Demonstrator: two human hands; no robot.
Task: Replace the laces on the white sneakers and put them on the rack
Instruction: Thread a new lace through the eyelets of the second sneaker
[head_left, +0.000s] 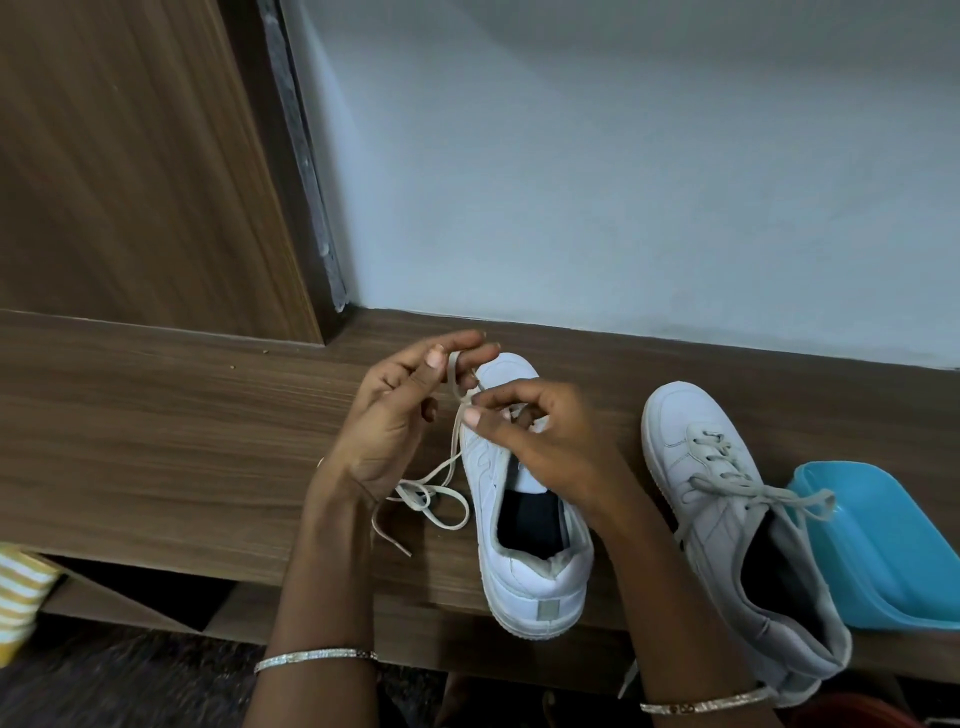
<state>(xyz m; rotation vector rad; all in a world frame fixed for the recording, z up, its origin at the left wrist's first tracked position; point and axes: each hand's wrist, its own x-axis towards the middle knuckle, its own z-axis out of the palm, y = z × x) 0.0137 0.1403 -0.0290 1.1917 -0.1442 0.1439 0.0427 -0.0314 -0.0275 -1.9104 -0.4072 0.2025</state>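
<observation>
just sneaker (491, 499) heel at shelf (182, 441) edge

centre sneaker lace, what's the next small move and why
Probably draw the lace through the front eyelets of the centre sneaker. The left hand and right hand both pinch it by the toe, the rest trails loose on the shelf, and the upper eyelets look empty.

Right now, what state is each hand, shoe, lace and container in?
left hand: pinches the lace, raised over the toe.
right hand: pinches the lace at the eyelet area.
lace: mostly loose, free end trailing on the ledge.
middle sneaker: upright, largely unlaced.
right sneaker: laced, upright on the ledge.
blue tub: beside the right sneaker.
</observation>
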